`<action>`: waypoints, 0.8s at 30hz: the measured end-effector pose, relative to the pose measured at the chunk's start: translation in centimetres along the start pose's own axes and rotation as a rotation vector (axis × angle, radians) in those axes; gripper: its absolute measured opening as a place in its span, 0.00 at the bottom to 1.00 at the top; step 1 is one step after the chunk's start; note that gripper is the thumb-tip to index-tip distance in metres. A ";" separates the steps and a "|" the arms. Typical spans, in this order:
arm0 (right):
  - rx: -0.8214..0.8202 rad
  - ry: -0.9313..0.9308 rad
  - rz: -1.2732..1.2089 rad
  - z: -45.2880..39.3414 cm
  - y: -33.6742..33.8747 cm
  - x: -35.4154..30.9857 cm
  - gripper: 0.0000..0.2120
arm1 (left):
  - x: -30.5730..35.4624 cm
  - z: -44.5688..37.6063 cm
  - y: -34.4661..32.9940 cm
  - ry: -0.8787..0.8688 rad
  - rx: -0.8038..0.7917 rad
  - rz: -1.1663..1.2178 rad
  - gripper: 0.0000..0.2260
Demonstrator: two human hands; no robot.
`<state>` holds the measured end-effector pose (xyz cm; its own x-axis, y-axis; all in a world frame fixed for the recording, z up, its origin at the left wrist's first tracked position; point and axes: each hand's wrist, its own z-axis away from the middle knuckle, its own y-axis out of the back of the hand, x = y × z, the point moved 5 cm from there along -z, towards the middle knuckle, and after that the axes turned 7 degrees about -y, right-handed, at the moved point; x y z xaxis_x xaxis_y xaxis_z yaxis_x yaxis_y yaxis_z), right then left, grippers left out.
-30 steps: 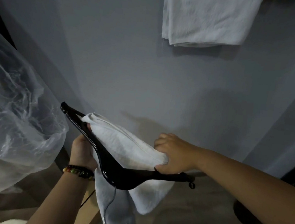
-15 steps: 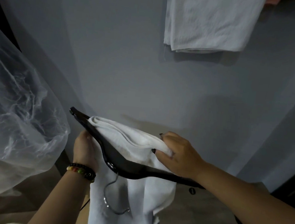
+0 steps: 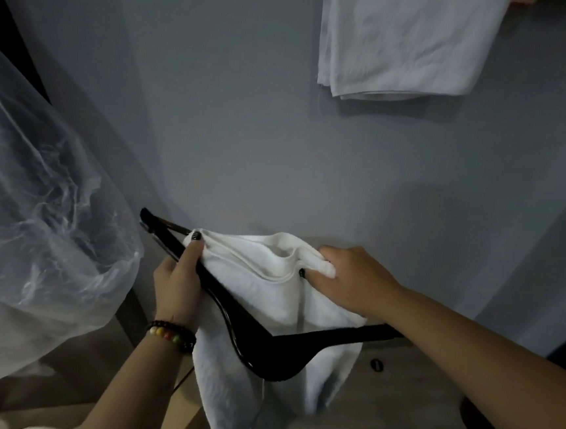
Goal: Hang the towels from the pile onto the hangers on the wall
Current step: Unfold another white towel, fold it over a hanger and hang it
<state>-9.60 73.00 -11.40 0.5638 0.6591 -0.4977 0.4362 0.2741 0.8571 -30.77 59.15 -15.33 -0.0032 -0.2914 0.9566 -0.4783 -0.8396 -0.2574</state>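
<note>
A black hanger (image 3: 262, 353) lies tilted in front of me with a folded white towel (image 3: 258, 280) draped over its bar. My left hand (image 3: 180, 280) grips the hanger's left arm, thumb pressed on the towel's left end. On the right, my right hand (image 3: 351, 282) pinches the towel's folded edge. The towel's ends hang down below the hanger, and the metal hook shows faintly beneath. Another white towel (image 3: 402, 43) hangs high on the grey wall (image 3: 248, 125).
A large clear plastic bag (image 3: 35, 213) bulges at the left. Below it lies a wooden surface (image 3: 71, 384) with a pale towel edge at the bottom. A dark round object (image 3: 482, 426) sits on the floor at the right.
The hanger has tilted and shifted right. My left thumb came up over its arm onto the towel. My right hand now pinches the towel's edge, which is bunched higher.
</note>
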 end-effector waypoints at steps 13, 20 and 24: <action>-0.096 0.037 -0.064 -1.5 4.0 -1.9 0.14 | -1.2 -2.5 1.9 0.064 -0.177 -0.389 0.20; -0.112 0.074 -0.107 -1.3 3.7 -2.8 0.18 | -4.6 -1.9 2.8 0.233 -0.148 -0.261 0.14; -0.115 0.038 -0.144 -0.8 3.6 -2.9 0.17 | -6.6 -1.2 2.5 0.308 -0.111 -0.109 0.18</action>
<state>-10.27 72.66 -6.76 0.4731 0.6328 -0.6130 0.4259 0.4448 0.7879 -33.00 59.49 -22.13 -0.2043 -0.0365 0.9782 -0.5826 -0.7985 -0.1515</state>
